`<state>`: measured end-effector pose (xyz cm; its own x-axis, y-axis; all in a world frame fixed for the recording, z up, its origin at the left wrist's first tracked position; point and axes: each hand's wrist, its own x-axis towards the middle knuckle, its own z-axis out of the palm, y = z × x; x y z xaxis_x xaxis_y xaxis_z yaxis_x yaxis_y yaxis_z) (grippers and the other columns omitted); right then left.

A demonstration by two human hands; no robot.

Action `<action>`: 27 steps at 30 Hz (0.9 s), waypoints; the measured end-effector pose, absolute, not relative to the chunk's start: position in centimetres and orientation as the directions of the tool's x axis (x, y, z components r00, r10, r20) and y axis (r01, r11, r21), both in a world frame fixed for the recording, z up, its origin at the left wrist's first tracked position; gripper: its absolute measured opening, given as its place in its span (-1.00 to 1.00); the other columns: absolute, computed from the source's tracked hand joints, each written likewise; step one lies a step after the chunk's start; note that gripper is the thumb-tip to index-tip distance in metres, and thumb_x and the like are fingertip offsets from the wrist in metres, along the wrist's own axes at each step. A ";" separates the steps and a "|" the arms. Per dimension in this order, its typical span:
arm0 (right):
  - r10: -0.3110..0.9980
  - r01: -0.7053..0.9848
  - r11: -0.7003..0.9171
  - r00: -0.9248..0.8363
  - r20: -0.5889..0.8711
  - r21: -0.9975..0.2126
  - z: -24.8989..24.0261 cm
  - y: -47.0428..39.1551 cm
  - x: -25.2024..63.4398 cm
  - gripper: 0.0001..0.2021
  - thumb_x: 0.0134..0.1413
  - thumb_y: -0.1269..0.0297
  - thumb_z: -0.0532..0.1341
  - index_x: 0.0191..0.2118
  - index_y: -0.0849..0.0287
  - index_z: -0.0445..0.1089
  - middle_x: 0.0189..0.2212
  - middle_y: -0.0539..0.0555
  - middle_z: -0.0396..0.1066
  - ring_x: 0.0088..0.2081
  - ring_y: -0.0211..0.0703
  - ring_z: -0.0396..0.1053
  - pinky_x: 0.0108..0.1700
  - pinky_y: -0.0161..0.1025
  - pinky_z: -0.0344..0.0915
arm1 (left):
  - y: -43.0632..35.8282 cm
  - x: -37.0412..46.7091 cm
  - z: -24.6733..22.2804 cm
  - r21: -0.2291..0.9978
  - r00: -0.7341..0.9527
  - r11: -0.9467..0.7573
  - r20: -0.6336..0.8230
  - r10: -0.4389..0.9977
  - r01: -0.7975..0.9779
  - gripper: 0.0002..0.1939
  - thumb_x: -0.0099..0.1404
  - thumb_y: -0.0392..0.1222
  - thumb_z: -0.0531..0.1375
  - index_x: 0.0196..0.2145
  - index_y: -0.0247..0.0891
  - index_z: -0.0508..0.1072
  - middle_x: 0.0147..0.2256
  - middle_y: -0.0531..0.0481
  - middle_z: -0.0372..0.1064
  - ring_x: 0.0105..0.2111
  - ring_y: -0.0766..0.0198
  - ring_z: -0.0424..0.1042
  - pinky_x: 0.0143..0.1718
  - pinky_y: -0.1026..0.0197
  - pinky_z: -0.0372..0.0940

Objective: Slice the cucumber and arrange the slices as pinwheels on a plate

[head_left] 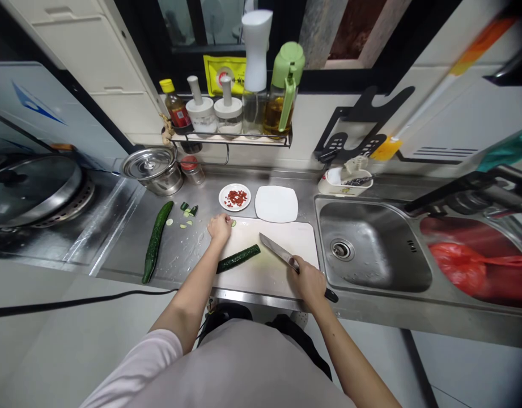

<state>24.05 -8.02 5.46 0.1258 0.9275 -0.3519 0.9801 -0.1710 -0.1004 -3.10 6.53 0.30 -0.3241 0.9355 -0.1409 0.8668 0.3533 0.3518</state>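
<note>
My right hand (309, 279) is wrapped round the black handle of a kitchen knife (280, 249), whose blade points away to the left over the white cutting board (286, 280). A dark green cut cucumber (238, 259) lies slantwise on the board, left of the blade and apart from it. At the board's far left corner, my left hand (220, 228) is closed, with a small pale cucumber piece (233, 222) at its fingertips. Several cucumber scraps (188, 211) lie on the steel counter beyond that hand. Farther left rests a whole cucumber (157, 242).
Behind the board stand a plate of chopped red bits (235, 197) and a square white plate (276, 203). A steel pot (154, 170) is at the back left. The sink (373, 246) adjoins the board's right side. A rack (235, 137) of seasoning bottles hangs above.
</note>
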 end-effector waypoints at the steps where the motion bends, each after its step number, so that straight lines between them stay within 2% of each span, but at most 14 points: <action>1: 0.927 0.980 -0.170 0.124 -0.354 -0.103 5.5 -8.0 24.0 -0.66 0.23 0.24 0.08 0.10 0.02 0.34 -0.20 0.11 0.52 -0.17 -0.08 0.45 -0.19 -0.27 0.15 | 6.4 -3.1 0.3 0.345 -0.317 0.340 -0.124 0.940 0.875 -0.81 0.27 -0.05 0.18 -0.25 -0.11 0.54 -0.14 -0.11 0.49 -0.04 0.04 0.36 -0.06 0.06 0.20; 7: 0.921 0.978 -0.178 0.126 -0.368 -0.109 5.9 -7.9 23.6 -0.65 0.29 0.19 0.01 0.11 0.02 0.35 -0.23 0.11 0.53 -0.18 -0.07 0.46 -0.20 -0.25 0.15 | 6.0 -2.8 0.6 0.331 -0.283 0.290 -0.070 0.957 0.898 -0.82 0.29 -0.08 0.15 -0.29 -0.13 0.55 -0.13 -0.17 0.45 -0.01 -0.04 0.33 -0.01 -0.04 0.16; 11: 0.914 0.975 -0.183 0.122 -0.387 -0.125 6.0 -7.9 23.5 -0.66 0.30 0.19 0.00 0.10 0.01 0.35 -0.19 0.12 0.53 -0.16 -0.08 0.47 -0.21 -0.26 0.15 | 5.7 -3.1 1.4 0.426 -0.349 0.352 -0.090 0.933 0.833 -0.79 0.31 -0.08 0.13 -0.19 -0.12 0.52 -0.13 -0.13 0.45 -0.03 0.01 0.35 -0.01 0.00 0.17; 14: 0.909 0.975 -0.184 0.119 -0.400 -0.127 6.0 -7.7 23.4 -0.66 0.34 0.19 -0.06 0.08 0.06 0.35 -0.18 0.15 0.53 -0.16 -0.06 0.47 -0.23 -0.26 0.14 | 4.4 -3.1 1.9 0.530 -0.379 0.327 -0.013 0.925 0.783 -0.74 0.35 -0.08 0.08 -0.10 -0.13 0.49 -0.16 -0.10 0.45 -0.06 0.08 0.37 0.00 0.05 0.20; 16: 0.903 0.977 -0.173 0.107 -0.416 -0.124 5.9 -7.5 23.2 -0.65 0.36 0.21 -0.09 0.05 0.14 0.34 -0.20 0.18 0.53 -0.17 -0.06 0.47 -0.24 -0.26 0.14 | 2.5 -2.6 2.2 0.589 -0.305 0.210 0.064 0.950 0.780 -0.73 0.37 -0.08 0.06 -0.10 -0.17 0.49 -0.17 -0.10 0.45 -0.11 0.13 0.39 -0.01 0.09 0.23; 18: 0.896 0.979 -0.152 0.079 -0.436 -0.133 5.9 -7.2 22.9 -0.66 0.36 0.25 -0.10 0.02 0.21 0.34 -0.22 0.20 0.53 -0.17 -0.06 0.47 -0.25 -0.26 0.13 | 0.2 -1.7 2.2 0.617 -0.133 0.024 0.131 0.982 0.787 -0.73 0.38 -0.08 0.06 -0.12 -0.18 0.51 -0.17 -0.09 0.44 -0.14 0.16 0.39 -0.02 0.12 0.26; 21: 0.897 0.978 -0.113 0.026 -0.442 -0.173 5.8 -6.8 22.5 -0.68 0.36 0.26 -0.09 -0.01 0.23 0.33 -0.21 0.20 0.52 -0.17 -0.08 0.46 -0.25 -0.27 0.12 | -3.2 0.0 1.9 0.571 0.167 -0.230 0.162 0.973 0.788 -0.73 0.38 -0.05 0.08 -0.15 -0.13 0.54 -0.19 -0.07 0.45 -0.13 0.17 0.38 -0.02 0.13 0.27; 24: 0.902 0.969 -0.074 -0.035 -0.430 -0.234 5.8 -6.6 21.9 -0.71 0.35 0.26 -0.08 -0.06 0.19 0.33 -0.22 0.15 0.52 -0.19 -0.10 0.45 -0.28 -0.29 0.09 | -4.9 1.1 1.4 0.502 0.288 -0.319 0.142 0.947 0.803 -0.72 0.39 -0.05 0.07 -0.10 -0.08 0.55 -0.15 -0.06 0.45 -0.11 0.17 0.38 -0.03 0.11 0.28; 27: 0.908 0.957 -0.042 -0.083 -0.411 -0.286 6.0 -6.6 21.2 -0.72 0.35 0.22 -0.07 -0.06 0.17 0.32 -0.24 0.12 0.51 -0.21 -0.10 0.44 -0.30 -0.29 0.07 | -5.0 1.4 0.8 0.465 0.284 -0.316 0.139 0.949 0.827 -0.71 0.41 -0.07 0.06 -0.06 -0.07 0.54 -0.10 -0.07 0.45 -0.09 0.16 0.38 -0.03 0.10 0.29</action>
<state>21.20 -6.60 5.98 -0.0830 0.9077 -0.4114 0.9573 -0.0421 -0.2861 1.45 -5.00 0.79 0.2839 0.9487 0.1391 0.8272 -0.3157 0.4648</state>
